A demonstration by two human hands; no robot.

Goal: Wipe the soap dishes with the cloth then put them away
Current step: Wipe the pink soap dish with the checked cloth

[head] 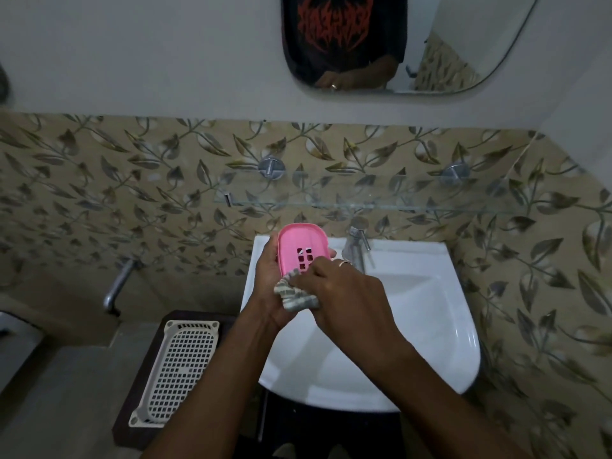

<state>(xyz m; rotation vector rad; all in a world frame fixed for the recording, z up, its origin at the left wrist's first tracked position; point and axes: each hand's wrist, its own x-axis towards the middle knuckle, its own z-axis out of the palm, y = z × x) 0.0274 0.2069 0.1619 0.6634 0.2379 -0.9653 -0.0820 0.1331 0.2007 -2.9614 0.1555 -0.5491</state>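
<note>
A pink soap dish (299, 241) with square drain holes is held upright over the left back corner of the white sink (430, 313). My left hand (270, 279) grips it from the left and below. My right hand (344, 289) is closed on a bunched grey striped cloth (294, 294) and presses it against the lower part of the dish. The bottom edge of the dish is hidden behind the cloth and my fingers.
A cream perforated basket (180, 366) lies on a dark stand left of the sink. The tap (356, 241) rises at the sink's back, under a glass shelf (364, 202). Another tap (116, 286) juts from the tiled wall at left. A mirror (397, 44) hangs above.
</note>
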